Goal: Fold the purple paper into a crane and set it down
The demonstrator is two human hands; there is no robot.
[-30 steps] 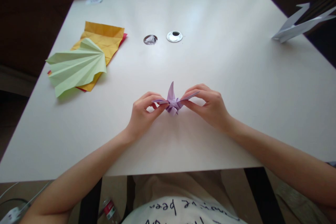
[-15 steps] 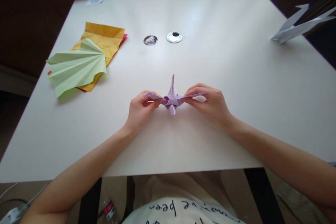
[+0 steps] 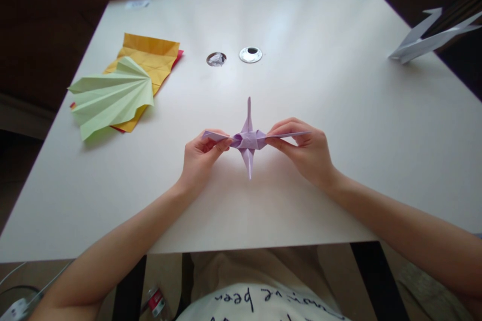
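A small purple folded paper figure hangs just above the white table, near its front middle. My left hand pinches the figure's left flap between thumb and fingers. My right hand pinches the right flap, which sticks out flat past my fingers. One narrow point of the figure stands up away from me and another points down toward me.
A pleated light green paper fan lies on yellow folded paper at the left. Two round cable holes sit in the table's middle. A white folded paper shape rests at the right edge.
Both hands drew apart sideways, spreading the purple figure's flaps flat. Its body opened out, and the upper and lower points lengthened.
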